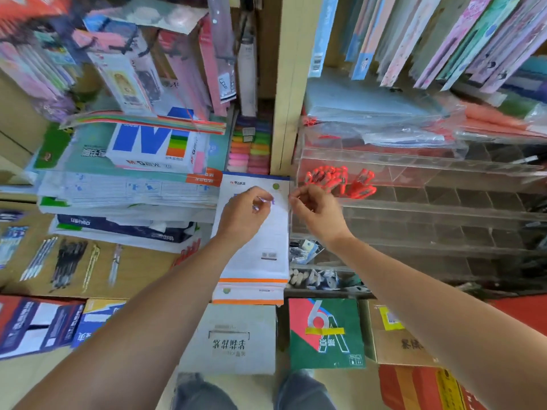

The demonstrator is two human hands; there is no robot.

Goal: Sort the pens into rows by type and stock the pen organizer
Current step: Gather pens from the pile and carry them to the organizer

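My left hand point(245, 214) is held over a stack of white paper reams point(254, 261), its fingers curled round a small clear, purplish thing point(262, 202) that is too blurred to name. My right hand point(315, 210) hovers just right of it with fingers curled; whether it holds anything is unclear. A clear acrylic pen organizer point(429, 208) with tiered compartments stands to the right. Red pens point(340, 182) lie in its upper left compartments. On the brown surface at the left lie rows of pens: white-blue ones point(38, 258), black ones point(69, 261), and single pens point(115, 261).
Stacks of paper packs and notebooks point(130, 187) fill the left shelf. A wooden post point(293, 84) divides the shelves. Folders point(444, 39) hang above the organizer. Boxes point(325, 332) sit on the floor by my legs. Small erasers point(313, 276) lie below the organizer.
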